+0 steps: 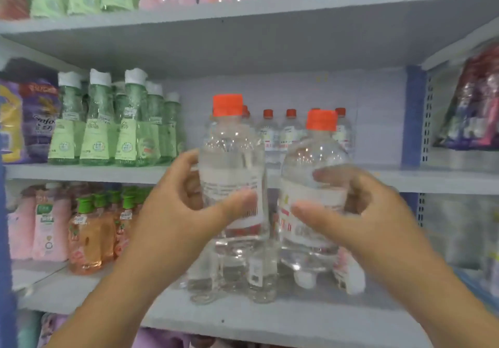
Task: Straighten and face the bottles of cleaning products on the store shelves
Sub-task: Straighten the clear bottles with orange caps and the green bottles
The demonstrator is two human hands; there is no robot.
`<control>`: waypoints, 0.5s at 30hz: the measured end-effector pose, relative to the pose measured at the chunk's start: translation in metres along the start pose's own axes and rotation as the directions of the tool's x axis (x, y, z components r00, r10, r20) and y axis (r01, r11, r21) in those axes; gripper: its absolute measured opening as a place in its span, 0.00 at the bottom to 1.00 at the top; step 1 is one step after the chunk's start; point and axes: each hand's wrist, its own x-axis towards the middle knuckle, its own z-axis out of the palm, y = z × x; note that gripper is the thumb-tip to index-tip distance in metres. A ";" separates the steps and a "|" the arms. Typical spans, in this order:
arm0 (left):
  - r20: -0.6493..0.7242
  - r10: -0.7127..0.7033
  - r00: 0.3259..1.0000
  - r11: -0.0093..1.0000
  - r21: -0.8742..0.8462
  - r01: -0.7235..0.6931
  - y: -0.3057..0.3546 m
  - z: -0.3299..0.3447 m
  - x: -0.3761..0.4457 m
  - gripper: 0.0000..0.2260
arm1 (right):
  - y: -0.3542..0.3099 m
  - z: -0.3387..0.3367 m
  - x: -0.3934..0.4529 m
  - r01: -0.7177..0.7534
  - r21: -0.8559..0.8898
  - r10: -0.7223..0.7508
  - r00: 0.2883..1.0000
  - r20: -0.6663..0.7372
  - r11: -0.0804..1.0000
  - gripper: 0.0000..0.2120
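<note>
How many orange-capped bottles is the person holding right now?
2: the left hand grips one clear bottle; the right hand grips another. More stand on the shelf behind.

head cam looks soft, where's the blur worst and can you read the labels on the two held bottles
Head view: motion blur smears the left hand and right hand, worst at the fingertips; label print on the left clear bottle and right clear bottle is unreadable; small glints speckle their shoulders; wide-angle distortion bends the shelf edge and far-left products.
</note>
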 end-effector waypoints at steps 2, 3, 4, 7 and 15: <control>-0.021 0.024 0.999 1.000 0.012 -0.024 0.024 0.022 0.031 0.28 | -0.018 -0.032 0.031 0.064 -0.023 -0.065 0.997 -0.044 0.998 0.25; -0.029 0.023 0.999 0.999 0.031 -0.022 0.029 0.031 0.048 0.29 | -0.021 -0.042 0.049 0.070 -0.033 -0.072 0.996 -0.053 0.997 0.23; -0.036 0.018 0.999 0.998 0.062 -0.016 0.031 0.040 0.065 0.29 | -0.021 -0.050 0.067 0.059 -0.049 -0.061 0.997 -0.051 0.997 0.22; -0.045 -0.050 0.998 0.986 0.158 0.056 0.027 0.069 0.114 0.24 | -0.009 -0.069 0.112 -0.040 -0.091 0.040 0.999 -0.005 0.995 0.22; -0.006 -0.185 0.983 0.915 0.365 0.174 -0.016 0.102 0.191 0.50 | 0.047 -0.073 0.176 -0.161 -0.183 0.168 0.986 0.020 0.970 0.18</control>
